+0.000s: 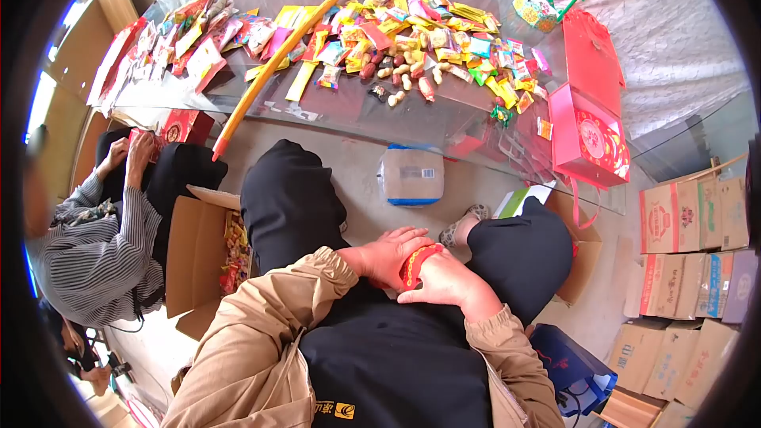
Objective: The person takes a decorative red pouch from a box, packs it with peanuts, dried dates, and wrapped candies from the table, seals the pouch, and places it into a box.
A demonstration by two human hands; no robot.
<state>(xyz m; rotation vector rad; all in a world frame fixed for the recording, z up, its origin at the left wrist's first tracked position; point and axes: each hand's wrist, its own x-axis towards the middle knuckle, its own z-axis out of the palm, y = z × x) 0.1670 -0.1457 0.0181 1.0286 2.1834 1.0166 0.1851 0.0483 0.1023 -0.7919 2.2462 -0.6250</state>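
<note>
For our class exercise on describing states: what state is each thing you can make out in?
red item: held between left hand and right hand, partly covered
cardboard box: flaps open, wrapped packets inside
red gift box: lid open
yellow stick: lying across the table, one end past its edge
wrapped snacks: heaped loose
peanuts: in their shells
cartons: stacked

Red item mostly covered by left hand and right hand; full shape could not be told. Lettering on heaped packets, toward tabletop's far edge, was too small to read. Carton below near right corner was partly hidden behind right knee. Co-worker's head was blurred. Another person, lower left, was cut off by view's border.
</note>
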